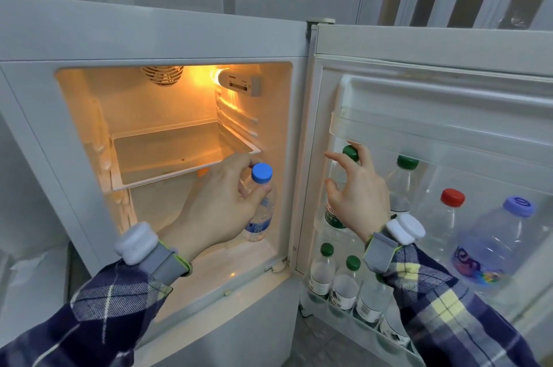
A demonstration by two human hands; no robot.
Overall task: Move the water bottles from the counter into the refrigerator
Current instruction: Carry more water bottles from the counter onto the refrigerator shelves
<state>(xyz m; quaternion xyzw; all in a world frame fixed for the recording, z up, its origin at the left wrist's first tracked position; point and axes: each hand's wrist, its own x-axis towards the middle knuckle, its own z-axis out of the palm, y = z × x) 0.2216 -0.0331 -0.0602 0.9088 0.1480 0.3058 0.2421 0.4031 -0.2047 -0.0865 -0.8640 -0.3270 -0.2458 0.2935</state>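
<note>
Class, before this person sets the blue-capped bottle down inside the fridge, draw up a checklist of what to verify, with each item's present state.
1. Fridge door open: ok.
2. Left hand grips the blue-capped bottle firmly: ok.
3. Bottle upright: roughly, slightly tilted; ok.
4. Fridge floor bare beneath the bottle: ok.
5. Right hand has let go of the green-capped bottle in the door rack: cannot tell.
6. Bottle's cap tight: cannot tell.

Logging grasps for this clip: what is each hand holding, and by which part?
Left hand grips the blue-capped bottle around its neck and shoulder. Right hand touches the green-capped bottle near its cap, fingers spread; no clear grip.
</note>
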